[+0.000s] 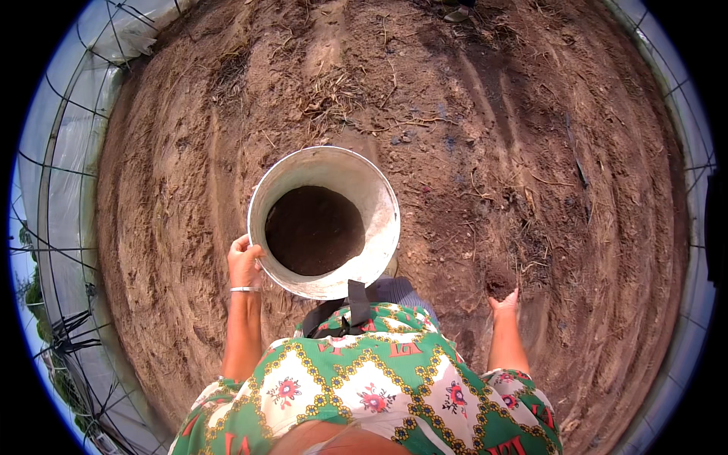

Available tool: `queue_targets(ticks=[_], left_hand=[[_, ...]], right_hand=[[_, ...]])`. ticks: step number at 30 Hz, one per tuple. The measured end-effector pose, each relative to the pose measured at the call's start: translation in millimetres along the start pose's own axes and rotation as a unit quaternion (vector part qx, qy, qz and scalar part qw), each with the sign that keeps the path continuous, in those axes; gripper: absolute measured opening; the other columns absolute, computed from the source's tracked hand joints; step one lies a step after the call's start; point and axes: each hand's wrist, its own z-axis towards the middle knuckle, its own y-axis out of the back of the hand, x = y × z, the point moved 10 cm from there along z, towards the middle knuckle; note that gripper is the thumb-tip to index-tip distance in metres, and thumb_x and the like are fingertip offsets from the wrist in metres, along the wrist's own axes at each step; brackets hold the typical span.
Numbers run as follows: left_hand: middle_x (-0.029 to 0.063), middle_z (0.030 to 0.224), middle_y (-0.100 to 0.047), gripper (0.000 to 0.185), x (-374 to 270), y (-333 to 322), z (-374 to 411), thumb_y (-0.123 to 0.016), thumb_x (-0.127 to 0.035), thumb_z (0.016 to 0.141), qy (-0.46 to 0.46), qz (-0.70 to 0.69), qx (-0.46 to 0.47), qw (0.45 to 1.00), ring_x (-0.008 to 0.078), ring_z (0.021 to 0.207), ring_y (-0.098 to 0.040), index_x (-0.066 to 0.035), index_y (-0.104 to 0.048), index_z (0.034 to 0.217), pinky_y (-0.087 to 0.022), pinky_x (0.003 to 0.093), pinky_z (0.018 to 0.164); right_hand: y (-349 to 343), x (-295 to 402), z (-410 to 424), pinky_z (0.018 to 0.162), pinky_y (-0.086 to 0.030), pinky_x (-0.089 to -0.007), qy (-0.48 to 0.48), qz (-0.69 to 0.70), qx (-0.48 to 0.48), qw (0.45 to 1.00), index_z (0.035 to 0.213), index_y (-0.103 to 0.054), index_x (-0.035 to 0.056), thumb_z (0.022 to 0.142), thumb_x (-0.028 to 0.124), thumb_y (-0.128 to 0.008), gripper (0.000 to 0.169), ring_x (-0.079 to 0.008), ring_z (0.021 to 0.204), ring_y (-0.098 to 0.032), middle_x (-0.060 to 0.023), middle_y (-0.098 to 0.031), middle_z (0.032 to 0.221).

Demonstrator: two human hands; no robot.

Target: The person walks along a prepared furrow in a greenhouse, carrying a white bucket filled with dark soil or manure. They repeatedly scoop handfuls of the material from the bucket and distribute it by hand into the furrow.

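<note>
My left hand [245, 261] grips the left rim of a white plastic bucket [378, 222], its fingers curled over the edge. Dark, fine soil [315, 230] covers the bottom of the bucket. A black strap [358, 304] hangs from my waist and overlaps the bucket's near rim. Out to the right, my right hand [505, 301] is stretched over the ground with dark soil [501, 283] at its palm. The thumb and one finger edge show; the other fingers are hidden by the soil or blend into it.
Ridged brown ground [432, 187] spreads all around, with a clump of dry straw [335, 99] beyond the bucket. A thin dark hose or strip [579, 165] lies at right. Another person's shoe [456, 15] shows at the top. Plastic sheeting on a frame [74, 142] stands at left.
</note>
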Motion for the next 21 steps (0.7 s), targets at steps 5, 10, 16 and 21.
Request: queue_targets(ticks=[5, 10, 16, 21], left_hand=[[0.0059, 0.081, -0.060, 0.037, -17, 48, 17, -0.055, 0.005, 0.062, -0.012, -0.041, -0.044, 0.998, 0.0121, 0.064, -0.056, 0.005, -0.055, 0.099, -0.045, 0.0223, 0.056], [0.0058, 0.080, -0.060, 0.034, -53, 57, 21, -0.054, 0.005, 0.062, -0.029, -0.041, -0.063, 0.997, 0.0115, 0.064, -0.055, 0.007, -0.058, 0.096, -0.045, 0.0217, 0.059], [0.0027, 0.074, -0.056, 0.038, -79, 73, 53, -0.056, 0.005, 0.060, -0.072, -0.034, -0.133, 0.988, 0.0099, 0.062, -0.052, 0.007, -0.056, 0.098, -0.044, 0.0211, 0.058], [0.0017, 0.073, -0.054, 0.041, -97, 51, 124, -0.059, 0.008, 0.058, -0.073, -0.028, -0.108, 0.991, 0.0091, 0.060, -0.050, 0.007, -0.054, 0.098, -0.043, 0.0198, 0.056]], right_hand=[[-116, -10, 78, 0.106, -0.015, -0.0547, 0.028, -0.029, -0.138, 0.990, 0.134, -0.038, 0.0113, 0.086, 0.053, -0.034, 0.064, -0.0325, 0.129, -0.030, -0.0064, -0.038, 0.139], [-462, 49, 56, 0.099, -0.028, -0.0596, 0.022, -0.077, 0.237, 0.968, 0.136, -0.032, 0.0126, 0.086, 0.049, -0.046, 0.063, -0.0424, 0.127, -0.028, -0.0175, -0.017, 0.145], [-630, 37, -53, 0.090, -0.044, -0.0516, 0.038, -0.168, 0.434, 0.884, 0.123, -0.045, 0.0080, 0.091, 0.041, -0.045, 0.046, -0.0380, 0.121, -0.040, -0.0178, -0.035, 0.136], [-645, -112, -82, 0.080, -0.053, -0.0374, -0.057, -0.255, 0.437, 0.861, 0.114, -0.051, 0.0016, 0.093, 0.032, -0.044, 0.037, -0.0287, 0.097, -0.062, -0.0191, -0.059, 0.110]])
